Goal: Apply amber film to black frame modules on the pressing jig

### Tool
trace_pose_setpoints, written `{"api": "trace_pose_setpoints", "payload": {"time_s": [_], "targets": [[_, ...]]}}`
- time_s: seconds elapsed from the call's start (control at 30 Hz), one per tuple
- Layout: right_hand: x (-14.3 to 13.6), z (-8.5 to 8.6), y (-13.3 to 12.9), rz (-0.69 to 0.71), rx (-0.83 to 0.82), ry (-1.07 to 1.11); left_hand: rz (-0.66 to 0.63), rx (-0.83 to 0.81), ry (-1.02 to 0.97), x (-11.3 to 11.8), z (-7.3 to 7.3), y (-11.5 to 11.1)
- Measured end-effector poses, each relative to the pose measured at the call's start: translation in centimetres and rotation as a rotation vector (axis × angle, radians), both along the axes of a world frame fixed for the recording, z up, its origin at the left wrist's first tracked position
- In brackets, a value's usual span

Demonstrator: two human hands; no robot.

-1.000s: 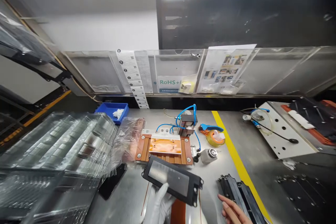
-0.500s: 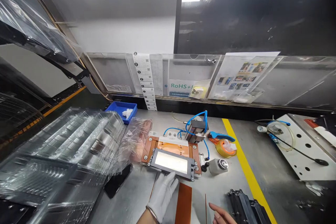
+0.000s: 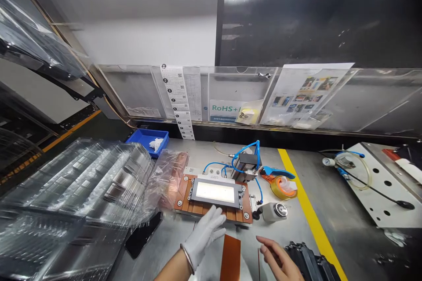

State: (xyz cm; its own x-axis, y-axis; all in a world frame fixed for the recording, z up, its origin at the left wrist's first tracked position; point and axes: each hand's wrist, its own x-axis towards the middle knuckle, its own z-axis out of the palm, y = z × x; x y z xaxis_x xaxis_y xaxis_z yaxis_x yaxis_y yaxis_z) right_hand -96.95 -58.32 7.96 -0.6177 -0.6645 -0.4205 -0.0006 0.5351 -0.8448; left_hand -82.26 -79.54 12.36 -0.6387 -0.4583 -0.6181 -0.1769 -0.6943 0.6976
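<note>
A flat dark-framed panel with a pale rectangular face [image 3: 216, 192] lies on a brown fixture [image 3: 187, 197] with metal screws at its corners. In front of the fixture is my left hand [image 3: 205, 236] in a white glove, its fingers stretched out toward the panel's front edge; whether a fingertip touches the fixture I cannot tell. My bare right hand [image 3: 280, 260] hovers low over the bench, fingers apart and holding nothing. Between the hands lies an orange-brown strip [image 3: 231, 257]. Black molded parts [image 3: 311, 261] sit just right of my right hand.
Clear plastic trays [image 3: 75, 193] stack up at the left, beside a phone [image 3: 143, 235] and a blue bin [image 3: 148, 141]. A pneumatic cylinder with blue hoses [image 3: 247, 164], a dispenser bottle [image 3: 275, 213] and a tape roll [image 3: 283, 188] stand by the fixture. A white plate fixture [image 3: 369, 184] is at right.
The panel has shifted back and now sits squarely on the fixture instead of slanting over its front edge. My right hand has come farther into view, up and leftward.
</note>
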Motion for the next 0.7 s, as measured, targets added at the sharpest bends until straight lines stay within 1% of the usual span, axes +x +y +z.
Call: {"api": "trace_pose_setpoints", "payload": {"time_s": [0.07, 0.13, 0.2, 0.23, 0.3, 0.4, 0.47, 0.53, 0.6, 0.7], "targets": [[-1.9, 0.0, -0.9, 0.081, 0.033, 0.254, -0.166, -0.216, -0.049, 0.0, 0.3, -0.7], [-3.6, -0.1, -2.2, 0.144, 0.061, 0.400, -0.255, -0.479, -0.065, -0.4, 0.7, -1.5], [-4.7, 0.0, -3.4, 0.176, 0.075, 0.456, -0.274, -0.720, -0.052, -1.2, 0.8, -2.1], [-5.1, 0.1, -4.0, 0.175, 0.078, 0.477, -0.271, -0.814, -0.048, -1.6, 0.7, -2.4], [-5.6, 0.5, -4.9, 0.195, 0.087, 0.517, -0.265, -0.951, -0.059, -2.4, -0.1, -2.6], [-5.8, 1.1, -5.7, 0.245, 0.096, 0.546, -0.268, -1.066, -0.111, -3.1, -1.8, -2.5], [-5.8, 1.4, -5.9, 0.274, 0.104, 0.555, -0.283, -1.115, -0.133, -3.2, -2.6, -2.4], [-5.9, 1.6, -6.0, 0.290, 0.121, 0.564, -0.300, -1.153, -0.143, -3.2, -2.9, -2.4], [-6.0, 1.8, -5.9, 0.291, 0.143, 0.568, -0.314, -1.192, -0.149, -2.8, -2.8, -2.7], [-5.9, 2.2, -5.7, 0.285, 0.167, 0.553, -0.276, -1.255, -0.210, -1.3, -2.6, -4.2]]}}
